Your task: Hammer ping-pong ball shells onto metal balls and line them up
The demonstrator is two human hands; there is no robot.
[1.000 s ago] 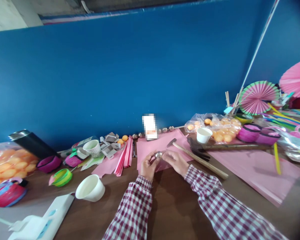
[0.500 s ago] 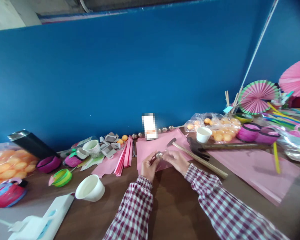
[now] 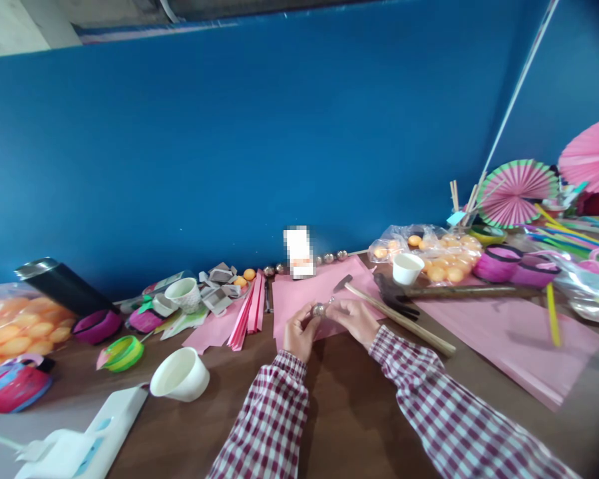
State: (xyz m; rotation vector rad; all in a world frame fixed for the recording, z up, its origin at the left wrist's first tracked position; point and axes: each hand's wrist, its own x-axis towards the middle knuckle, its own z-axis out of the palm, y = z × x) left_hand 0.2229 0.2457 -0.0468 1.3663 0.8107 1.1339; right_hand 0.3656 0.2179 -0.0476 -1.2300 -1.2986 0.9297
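A small shiny silver ball [image 3: 319, 310] is pinched between the thumb and fingers of my left hand [image 3: 299, 332]. My right hand [image 3: 355, 320] is closed in a pinch at the ball's right side. Something tiny and pale shows by its fingertips, too small to make out. Both hands are low over a pink sheet of paper [image 3: 299, 296] on the brown table. Close to my right hand lies a small hammer [image 3: 402, 319] with a wooden handle, its head on the pink paper.
Silver balls [image 3: 329, 259] line the wall beside a blurred white card [image 3: 298, 253]. A larger hammer [image 3: 459, 291], a white cup [image 3: 407, 269] and bagged orange balls [image 3: 449, 263] are right. Left are a white bowl [image 3: 180, 374], power strip [image 3: 104, 432] and dark flask [image 3: 62, 286].
Both hands stay nearly in place around the silver ball. My left hand and the ball have shifted very slightly to the right; the ball remains in the left fingers.
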